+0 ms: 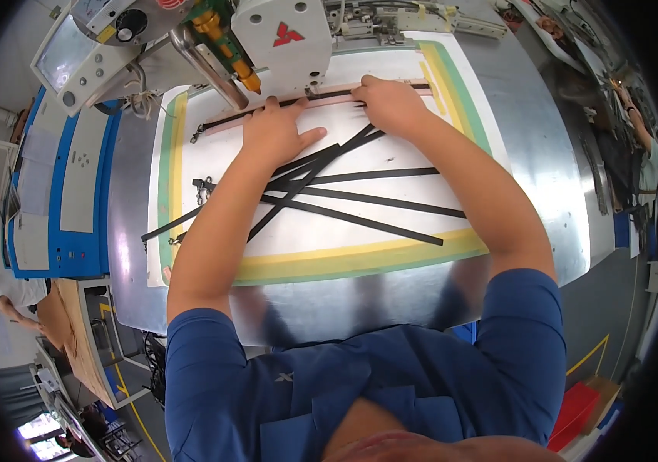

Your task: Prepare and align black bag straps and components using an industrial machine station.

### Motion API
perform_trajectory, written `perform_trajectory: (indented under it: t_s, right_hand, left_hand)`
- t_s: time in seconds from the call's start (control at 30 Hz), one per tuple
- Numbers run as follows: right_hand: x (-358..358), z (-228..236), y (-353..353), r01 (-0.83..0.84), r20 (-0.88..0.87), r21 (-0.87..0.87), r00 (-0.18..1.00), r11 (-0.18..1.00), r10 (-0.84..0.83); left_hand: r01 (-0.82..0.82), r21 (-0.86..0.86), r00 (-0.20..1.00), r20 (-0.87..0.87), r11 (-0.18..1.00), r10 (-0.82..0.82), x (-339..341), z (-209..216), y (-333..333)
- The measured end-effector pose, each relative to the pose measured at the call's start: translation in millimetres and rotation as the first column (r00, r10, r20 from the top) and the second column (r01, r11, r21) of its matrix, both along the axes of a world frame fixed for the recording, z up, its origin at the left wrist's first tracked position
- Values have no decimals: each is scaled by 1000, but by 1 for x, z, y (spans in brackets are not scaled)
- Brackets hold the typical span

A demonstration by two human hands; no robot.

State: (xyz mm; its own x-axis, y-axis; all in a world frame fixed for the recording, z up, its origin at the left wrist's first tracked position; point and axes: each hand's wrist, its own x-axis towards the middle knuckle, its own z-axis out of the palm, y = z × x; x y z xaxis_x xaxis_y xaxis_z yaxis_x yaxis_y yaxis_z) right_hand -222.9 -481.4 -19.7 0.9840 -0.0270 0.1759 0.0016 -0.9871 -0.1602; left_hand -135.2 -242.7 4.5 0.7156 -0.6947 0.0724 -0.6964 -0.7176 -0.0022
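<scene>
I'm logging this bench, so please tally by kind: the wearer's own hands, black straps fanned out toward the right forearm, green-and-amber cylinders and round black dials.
Own hands: 2 (left hand, right hand)
Black straps fanned toward the right forearm: 3
Green-and-amber cylinder: 1
Round black dial: 1
Total: 7

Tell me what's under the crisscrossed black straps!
Under the black straps is a white sheet, visible through the gaps. Spots directly beneath the straps are covered, and the left forearm hides more.
</scene>
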Motion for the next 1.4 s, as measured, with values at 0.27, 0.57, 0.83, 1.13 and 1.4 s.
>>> perform_trajectory:
  t_s: [0.27, 0.57, 0.83, 1.13, 1.4]
  right_hand:
    - [1, -3, 0, -50, 25, 43, 998, 998, 49]
    - [-16, -3, -34, 21, -24, 32, 999, 999, -20]
    - [-35, -1, -59, 111, -96, 27, 990, 993, -108]
    - [-30, -11, -57, 29, -17, 45, 999, 999, -29]
    - [-34, -19, -63, -33, 27, 85, 999, 996, 31]
  left_hand:
    - [127, -86, 991, 44, 988, -124, 1, -13, -25]
    - [-20, 19, 997, -70, 1000, 21, -2, -11, -39]
    - [42, -69, 999, -30, 997, -44, -9, -20, -49]
    - [111, -122, 994, 4, 986, -111, -20, -25, -67]
    - [149, -127, 989, 20, 981, -148, -31, -32, -90]
